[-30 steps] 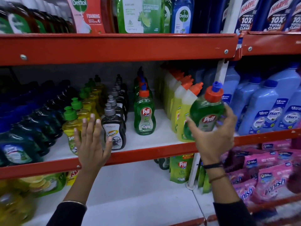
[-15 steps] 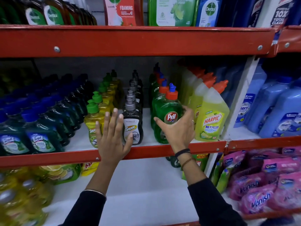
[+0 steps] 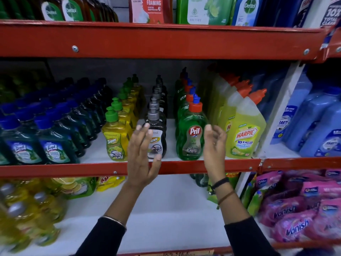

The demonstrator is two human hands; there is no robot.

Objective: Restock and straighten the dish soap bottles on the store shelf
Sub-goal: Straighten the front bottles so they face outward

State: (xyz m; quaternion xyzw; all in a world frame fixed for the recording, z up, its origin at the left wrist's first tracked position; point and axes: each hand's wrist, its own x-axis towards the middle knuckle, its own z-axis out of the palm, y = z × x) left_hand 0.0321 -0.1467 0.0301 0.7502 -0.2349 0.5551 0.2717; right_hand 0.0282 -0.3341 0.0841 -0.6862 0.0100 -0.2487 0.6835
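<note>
A green Pril dish soap bottle with a red cap stands upright at the front of its row on the middle shelf. My right hand is just to its right, fingers apart and off the bottle. My left hand is held flat and open in front of the dark Super bottle, between it and the yellow Super bottle. Neither hand holds anything.
Rows of dark green Lizol bottles fill the shelf's left. Yellow Harpic bottles stand right of the Pril row, blue bottles beyond the upright. Pink Vanish packs lie lower right, yellow bottles lower left.
My right hand carried the Pril bottle from the right, set it at the front of the Pril row and let go. The left hand stayed by the Super bottles.
</note>
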